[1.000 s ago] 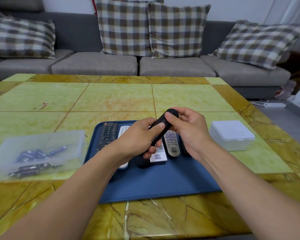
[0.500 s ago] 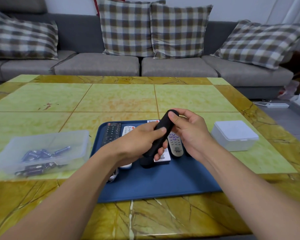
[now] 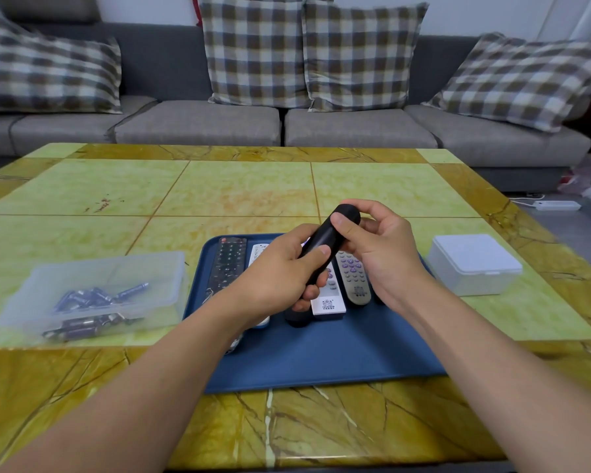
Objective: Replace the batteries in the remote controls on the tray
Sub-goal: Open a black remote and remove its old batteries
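Held remote: a black remote (image 3: 325,245) is raised above the tray, tilted, its upper end pointing up and to the right.
Left hand: the left hand (image 3: 277,278) grips the lower half of the black remote, fingers curled round it, thumb laid along its top face.
Right hand: the right hand (image 3: 377,247) grips the upper end of the same remote, thumb pressed on its top face, fingers wrapped behind.
Tray: a blue tray (image 3: 321,356) lies on the desk (image 3: 239,192), directly below both hands.
Remotes on tray: a long black remote (image 3: 227,264) lies at the left; a white remote (image 3: 328,298) and a grey remote with purple buttons (image 3: 354,279) lie side by side under the hands; others are partly hidden by the hands.
Battery container: a clear plastic box (image 3: 96,291) holding loose batteries (image 3: 93,298) stands on the desk left of the tray.
White box: a closed white box (image 3: 475,264) stands on the desk right of the tray.
Background: a grey sofa (image 3: 198,124) with checked cushions (image 3: 256,49) runs along the far side of the desk.
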`<state>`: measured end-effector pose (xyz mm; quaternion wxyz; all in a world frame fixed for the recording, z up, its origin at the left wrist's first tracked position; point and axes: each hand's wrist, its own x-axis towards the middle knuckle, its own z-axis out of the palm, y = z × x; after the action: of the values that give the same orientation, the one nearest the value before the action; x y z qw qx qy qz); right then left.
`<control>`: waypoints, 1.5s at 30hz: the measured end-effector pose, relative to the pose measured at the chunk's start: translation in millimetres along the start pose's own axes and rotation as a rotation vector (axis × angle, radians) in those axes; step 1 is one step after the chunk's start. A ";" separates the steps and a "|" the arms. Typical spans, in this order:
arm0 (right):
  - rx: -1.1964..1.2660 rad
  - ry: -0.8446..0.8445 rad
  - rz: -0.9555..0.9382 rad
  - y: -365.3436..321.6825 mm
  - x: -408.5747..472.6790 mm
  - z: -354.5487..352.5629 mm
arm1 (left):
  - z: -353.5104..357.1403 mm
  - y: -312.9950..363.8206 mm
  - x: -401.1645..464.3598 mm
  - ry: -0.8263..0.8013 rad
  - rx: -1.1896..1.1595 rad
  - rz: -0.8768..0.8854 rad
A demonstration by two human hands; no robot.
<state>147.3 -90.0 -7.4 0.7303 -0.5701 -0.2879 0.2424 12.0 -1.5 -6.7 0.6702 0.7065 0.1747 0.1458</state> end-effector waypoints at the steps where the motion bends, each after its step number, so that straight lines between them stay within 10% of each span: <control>1: -0.006 0.001 -0.001 -1.4 -0.2 0.4 | 0.3 -0.1 0.2 0.004 -0.003 0.006; 29: -0.217 0.153 -0.075 -12.1 6.4 -13.3 | 11.1 -2.4 11.4 0.161 0.009 -0.078; 34: -0.005 0.301 0.288 -23.4 12.3 -48.2 | -9.5 1.4 14.9 0.377 -0.090 -0.113; 41: -0.296 0.133 0.458 2.0 8.9 -35.1 | -4.3 5.5 6.2 0.273 -0.221 -0.305; 45: -0.957 0.106 0.248 8.0 4.6 -34.0 | 6.3 6.6 4.6 0.184 -0.117 -0.243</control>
<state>174.1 -108.6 -20.8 0.3660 -0.8829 -0.2594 0.1387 19.2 -5.4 -0.7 0.7040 0.6236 0.3107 0.1377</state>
